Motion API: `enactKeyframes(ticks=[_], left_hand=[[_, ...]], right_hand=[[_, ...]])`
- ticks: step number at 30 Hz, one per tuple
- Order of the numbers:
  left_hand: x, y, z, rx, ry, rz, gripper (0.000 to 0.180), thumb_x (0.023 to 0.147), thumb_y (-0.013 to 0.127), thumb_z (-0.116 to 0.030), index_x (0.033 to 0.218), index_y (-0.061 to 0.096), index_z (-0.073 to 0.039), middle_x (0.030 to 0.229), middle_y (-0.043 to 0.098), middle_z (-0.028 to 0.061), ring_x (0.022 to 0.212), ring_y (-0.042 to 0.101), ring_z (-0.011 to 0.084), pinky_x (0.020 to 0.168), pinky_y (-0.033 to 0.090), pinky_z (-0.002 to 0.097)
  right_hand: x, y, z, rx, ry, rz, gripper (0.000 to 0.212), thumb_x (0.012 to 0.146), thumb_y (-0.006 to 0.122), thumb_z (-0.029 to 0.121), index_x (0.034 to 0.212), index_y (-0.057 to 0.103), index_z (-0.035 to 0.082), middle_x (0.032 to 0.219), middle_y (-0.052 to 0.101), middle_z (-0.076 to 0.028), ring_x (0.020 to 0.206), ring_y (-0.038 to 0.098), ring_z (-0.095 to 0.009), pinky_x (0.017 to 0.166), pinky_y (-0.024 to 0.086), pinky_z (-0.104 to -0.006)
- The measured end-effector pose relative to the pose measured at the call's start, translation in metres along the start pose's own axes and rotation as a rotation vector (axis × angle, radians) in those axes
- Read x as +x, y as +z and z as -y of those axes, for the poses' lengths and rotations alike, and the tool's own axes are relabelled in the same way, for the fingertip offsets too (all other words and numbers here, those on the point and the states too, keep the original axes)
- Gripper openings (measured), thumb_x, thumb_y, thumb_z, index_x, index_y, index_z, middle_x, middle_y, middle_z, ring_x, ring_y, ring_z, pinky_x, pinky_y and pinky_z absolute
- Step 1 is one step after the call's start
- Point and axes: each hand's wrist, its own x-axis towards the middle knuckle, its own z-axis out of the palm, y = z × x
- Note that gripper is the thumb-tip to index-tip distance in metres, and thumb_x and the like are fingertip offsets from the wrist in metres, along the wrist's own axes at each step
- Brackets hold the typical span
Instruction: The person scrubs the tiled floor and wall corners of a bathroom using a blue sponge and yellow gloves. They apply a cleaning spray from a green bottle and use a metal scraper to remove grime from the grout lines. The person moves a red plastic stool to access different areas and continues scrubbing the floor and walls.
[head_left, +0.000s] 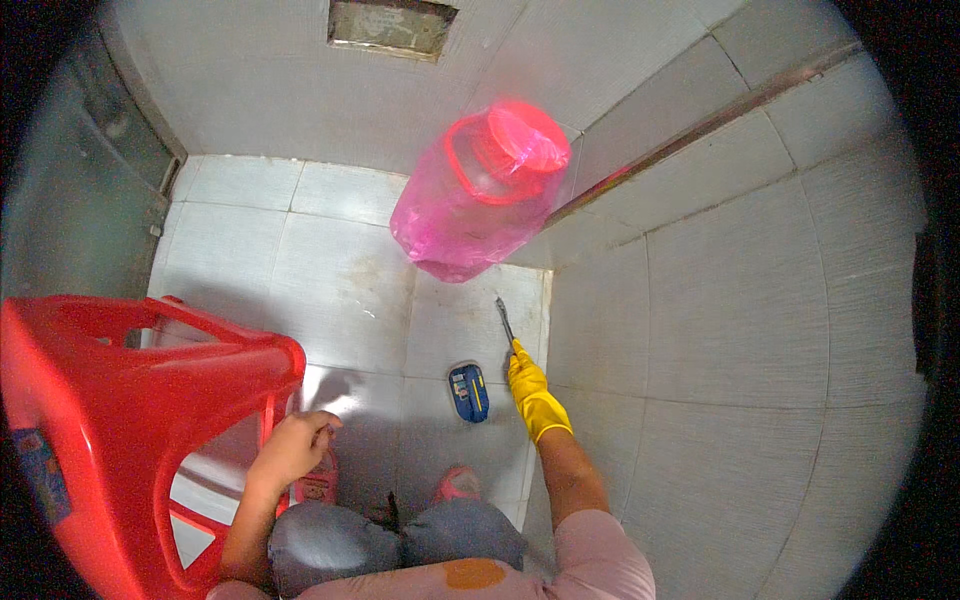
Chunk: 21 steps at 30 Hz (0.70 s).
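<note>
In my right hand (533,395), which wears a yellow rubber glove, is a slim dark tool (506,318) like a small brush; its narrow tip points away from me over the tiled floor. The fingers are wrapped round its near end, and its exact kind is too small to tell. My bare left hand (292,450) hovers beside the red plastic stool (130,400), fingers loosely curled with nothing visible in them. A dark blue rounded pack (468,392) with a yellow stripe lies on the floor, left of the gloved hand and apart from it.
A pink translucent bag (440,220) covers a red-rimmed container near the far right corner. Tiled wall (720,310) rises close on my right. A metal-framed door (80,190) stands at the far left. My pink slippers (458,484) are on the floor below.
</note>
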Motion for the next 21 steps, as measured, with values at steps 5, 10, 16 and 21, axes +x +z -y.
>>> enactKeyframes(ticks=[5,10,16,21], left_hand=[[0.008,0.009,0.006,0.015,0.13,-0.026,0.018,0.078,0.05,-0.002,0.093,0.061,0.0,0.078,0.062,0.019,0.072,0.063,0.0302,0.067,0.049,0.0361],[0.006,0.004,0.002,0.019,0.145,-0.002,0.018,0.079,0.05,-0.004,0.094,0.061,0.0,0.077,0.063,0.0182,0.072,0.063,0.029,0.067,0.049,0.0362],[0.006,0.0,-0.004,0.03,0.123,-0.034,0.019,0.078,0.05,-0.003,0.093,0.061,0.0,0.075,0.061,0.0196,0.07,0.062,0.0294,0.065,0.048,0.036],[0.004,0.0,-0.004,0.007,0.08,-0.019,0.019,0.078,0.05,-0.002,0.092,0.061,0.0,0.075,0.061,0.0191,0.072,0.062,0.0302,0.067,0.048,0.0361]], right_hand=[[0.002,0.041,-0.06,0.944,0.017,0.211,0.033,0.092,0.044,0.023,0.124,0.051,0.018,0.082,0.06,-0.012,0.06,0.05,-0.018,0.058,0.045,-0.0294],[-0.009,0.004,0.02,0.024,-0.258,0.02,0.039,0.09,0.043,0.027,0.128,0.043,0.02,0.102,0.058,-0.02,0.09,0.057,-0.029,0.072,0.046,-0.0343],[0.031,0.004,0.043,0.07,-0.226,-0.089,0.038,0.089,0.043,0.026,0.126,0.046,0.018,0.106,0.058,-0.019,0.094,0.056,-0.033,0.08,0.044,-0.0368],[0.019,0.0,0.07,-0.131,-0.598,0.075,0.038,0.09,0.042,0.027,0.127,0.045,0.018,0.101,0.06,-0.019,0.091,0.056,-0.036,0.078,0.044,-0.0367]])
